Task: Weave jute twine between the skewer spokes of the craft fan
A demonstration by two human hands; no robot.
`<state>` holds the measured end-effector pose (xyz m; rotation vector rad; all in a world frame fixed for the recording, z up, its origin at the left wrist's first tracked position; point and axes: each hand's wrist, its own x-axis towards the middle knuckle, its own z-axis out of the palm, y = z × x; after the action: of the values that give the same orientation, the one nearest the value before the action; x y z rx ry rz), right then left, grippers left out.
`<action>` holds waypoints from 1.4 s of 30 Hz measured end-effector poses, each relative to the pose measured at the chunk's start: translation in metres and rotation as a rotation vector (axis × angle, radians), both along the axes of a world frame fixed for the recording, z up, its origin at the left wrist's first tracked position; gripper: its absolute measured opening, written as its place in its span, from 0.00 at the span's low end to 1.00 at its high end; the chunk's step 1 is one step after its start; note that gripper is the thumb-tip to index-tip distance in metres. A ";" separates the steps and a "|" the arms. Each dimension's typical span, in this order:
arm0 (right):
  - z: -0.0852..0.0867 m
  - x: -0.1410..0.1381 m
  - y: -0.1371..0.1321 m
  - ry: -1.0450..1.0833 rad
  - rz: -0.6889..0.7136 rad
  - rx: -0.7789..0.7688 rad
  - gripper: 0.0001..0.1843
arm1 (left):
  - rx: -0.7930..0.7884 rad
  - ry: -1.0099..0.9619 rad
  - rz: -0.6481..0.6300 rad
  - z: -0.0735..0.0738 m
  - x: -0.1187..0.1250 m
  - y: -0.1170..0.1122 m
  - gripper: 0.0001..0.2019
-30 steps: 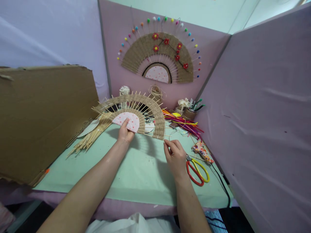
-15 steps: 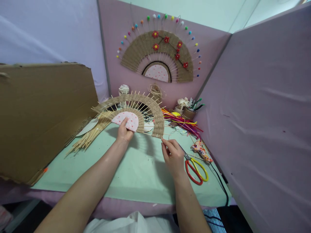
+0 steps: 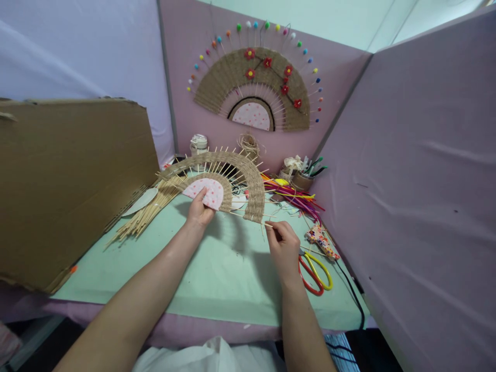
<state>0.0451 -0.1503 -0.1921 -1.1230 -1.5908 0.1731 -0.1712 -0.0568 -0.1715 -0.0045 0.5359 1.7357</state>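
My left hand (image 3: 200,211) grips a half-round woven fan (image 3: 253,191) at its lower middle. The thumb lies on the pink spotted half-circle patch (image 3: 213,192). Thin wooden sticks fan out between the inner and outer woven twine bands, and their tips jut past the outer rim. At the fan's lower right corner, my right hand (image 3: 284,243) is closed in a pinch on a thin pale piece (image 3: 268,225); whether it is a stick or twine I cannot tell. A short loose end hangs from that corner. Red-and-yellow-handled scissors (image 3: 316,274) lie right of my right hand.
A bundle of wooden sticks (image 3: 145,214) and a cardboard sheet (image 3: 73,191) are at left. Coloured pipe cleaners (image 3: 294,196), a flower-patterned glue gun (image 3: 321,240) with a cord, and a twine roll (image 3: 248,147) lie behind and right. A finished fan (image 3: 220,77) hangs on the back panel.
My right hand has moved slightly right, away from the fan's corner, still pinched. The fan has shifted slightly right in view, with my left hand still holding it.
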 end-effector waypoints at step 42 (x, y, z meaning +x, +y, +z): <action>0.001 0.011 0.003 0.136 0.027 -0.135 0.12 | -0.018 0.085 -0.171 0.000 0.002 -0.004 0.17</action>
<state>0.0559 -0.1476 -0.1907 -1.1687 -1.4911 0.3721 -0.1694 -0.0606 -0.1713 0.1001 0.5969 1.5688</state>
